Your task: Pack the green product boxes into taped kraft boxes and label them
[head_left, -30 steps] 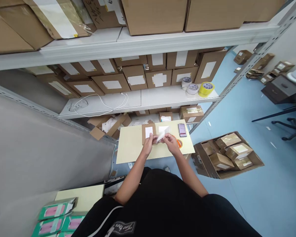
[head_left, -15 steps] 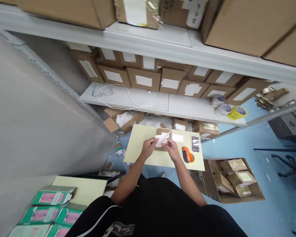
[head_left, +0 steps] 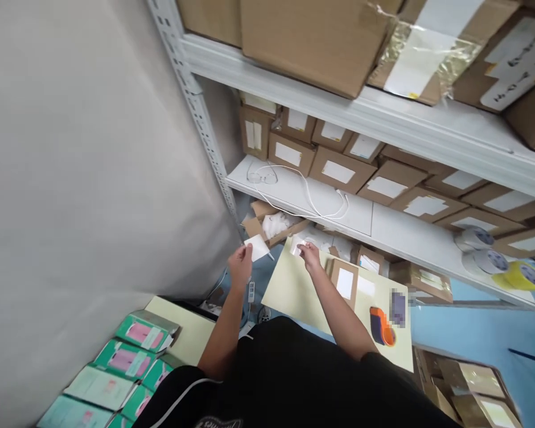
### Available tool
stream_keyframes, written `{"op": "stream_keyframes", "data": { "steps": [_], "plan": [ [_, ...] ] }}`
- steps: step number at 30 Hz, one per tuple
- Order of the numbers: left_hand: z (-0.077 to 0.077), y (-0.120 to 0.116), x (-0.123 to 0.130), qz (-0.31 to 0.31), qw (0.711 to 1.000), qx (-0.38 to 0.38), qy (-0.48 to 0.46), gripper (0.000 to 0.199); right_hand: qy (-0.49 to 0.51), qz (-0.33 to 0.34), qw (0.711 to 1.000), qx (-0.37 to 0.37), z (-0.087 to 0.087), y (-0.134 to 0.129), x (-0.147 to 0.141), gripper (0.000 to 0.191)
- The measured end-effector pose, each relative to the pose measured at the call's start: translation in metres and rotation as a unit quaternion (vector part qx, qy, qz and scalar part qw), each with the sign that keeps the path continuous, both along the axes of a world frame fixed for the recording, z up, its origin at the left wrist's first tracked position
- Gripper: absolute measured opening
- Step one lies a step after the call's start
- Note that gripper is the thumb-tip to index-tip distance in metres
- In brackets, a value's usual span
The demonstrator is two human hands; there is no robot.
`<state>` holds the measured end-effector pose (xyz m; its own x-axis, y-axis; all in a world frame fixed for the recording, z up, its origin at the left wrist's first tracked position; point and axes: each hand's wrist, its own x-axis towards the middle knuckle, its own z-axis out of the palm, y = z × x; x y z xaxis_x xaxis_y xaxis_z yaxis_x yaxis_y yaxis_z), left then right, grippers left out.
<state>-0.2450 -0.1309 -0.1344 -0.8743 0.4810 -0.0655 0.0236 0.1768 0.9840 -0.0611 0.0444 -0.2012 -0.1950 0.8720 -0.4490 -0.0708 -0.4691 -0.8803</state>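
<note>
My left hand [head_left: 240, 263] pinches a flat white paper sheet [head_left: 258, 248] by its edge, left of the table. Over the far left corner of the pale yellow table [head_left: 280, 284], my right hand [head_left: 311, 257] is closed on a small crumpled white piece of paper [head_left: 296, 245]. A brown cardboard box [head_left: 334, 272] with a white label [head_left: 345, 283] lies on the table beyond my right forearm. Beside the box rests another white paper [head_left: 366, 286]. An orange and dark blue tape dispenser [head_left: 382, 326] lies nearer the table's right end.
A shelf [head_left: 356, 213] carries labelled boxes, a white cable [head_left: 310, 193], glasses [head_left: 262, 176] and tape rolls [head_left: 519, 276]. Below it sits an open carton [head_left: 256, 227]. Green packages [head_left: 129, 359] are stacked at lower left, and a large carton of boxes [head_left: 468, 380] stands at lower right.
My hands have moved apart and left, off the box, each now with its own piece of white paper. The labelled box is uncovered. The view has turned left.
</note>
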Motion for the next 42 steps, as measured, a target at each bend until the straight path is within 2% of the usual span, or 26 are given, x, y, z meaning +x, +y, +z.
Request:
{"op": "stream_keyframes", "data": {
  "steps": [3,5,7,9,12,15,18,21,23,24,26,28,30,32,34,36,39,42],
  "plan": [
    [0.000,-0.007,-0.006,-0.023,0.999,-0.012,0.046,0.044,-0.016,0.026,0.999,0.023,0.006,0.026,-0.064,0.033],
    [-0.001,-0.013,-0.011,-0.026,0.996,-0.020,0.084,0.042,-0.058,0.035,0.997,0.041,0.010,0.037,-0.089,0.033],
    [-0.004,-0.018,-0.015,-0.032,0.992,-0.022,0.121,0.039,-0.101,0.037,0.993,0.048,0.011,0.036,-0.097,0.036],
    [-0.010,-0.020,-0.018,-0.046,0.988,-0.013,0.145,0.035,-0.094,0.055,0.993,0.038,0.009,0.022,-0.090,0.037],
    [-0.025,-0.013,-0.012,-0.097,0.982,0.007,0.163,0.027,-0.002,0.137,0.990,-0.008,0.007,-0.019,-0.060,0.037],
    [-0.040,0.005,0.011,-0.218,0.959,-0.001,0.181,0.021,0.045,0.164,0.984,-0.053,0.012,-0.064,-0.023,0.047],
    [-0.048,0.028,0.050,-0.366,0.906,-0.013,0.214,0.023,0.076,0.094,0.992,-0.042,0.022,-0.084,0.012,0.045],
    [-0.050,0.050,0.093,-0.467,0.847,0.000,0.255,0.027,0.044,-0.036,0.998,0.003,0.024,-0.078,0.051,0.041],
    [-0.053,0.061,0.119,-0.506,0.823,0.010,0.258,0.035,0.018,-0.119,0.993,0.008,0.022,-0.070,0.080,0.042],
    [-0.056,0.066,0.132,-0.507,0.827,0.009,0.244,0.038,0.013,-0.147,0.989,0.004,0.019,-0.067,0.094,0.042],
    [-0.066,0.074,0.155,-0.463,0.869,-0.011,0.173,0.041,0.012,-0.173,0.985,-0.008,0.014,-0.065,0.122,0.043],
    [-0.080,0.083,0.176,-0.417,0.907,-0.039,0.052,0.039,0.015,-0.176,0.984,-0.025,0.006,-0.065,0.145,0.043],
    [-0.096,0.091,0.195,-0.416,0.905,-0.057,-0.073,0.039,0.021,-0.177,0.983,-0.042,-0.003,-0.067,0.163,0.044],
    [-0.109,0.099,0.212,-0.434,0.888,-0.071,-0.138,0.039,0.020,-0.175,0.983,-0.061,-0.015,-0.069,0.179,0.044],
    [-0.117,0.105,0.228,-0.426,0.891,-0.091,-0.126,0.037,-0.014,-0.167,0.984,-0.059,-0.027,-0.068,0.195,0.042],
    [-0.122,0.111,0.243,-0.411,0.900,-0.121,-0.075,0.029,-0.078,-0.149,0.985,-0.031,-0.040,-0.064,0.213,0.037],
    [-0.130,0.120,0.263,-0.405,0.899,-0.165,-0.009,0.019,-0.200,-0.089,0.976,0.015,-0.056,-0.052,0.241,0.028],
    [-0.140,0.128,0.281,-0.399,0.892,-0.211,0.023,0.018,-0.308,-0.039,0.950,0.041,-0.069,-0.035,0.263,0.039]
  ]
}}
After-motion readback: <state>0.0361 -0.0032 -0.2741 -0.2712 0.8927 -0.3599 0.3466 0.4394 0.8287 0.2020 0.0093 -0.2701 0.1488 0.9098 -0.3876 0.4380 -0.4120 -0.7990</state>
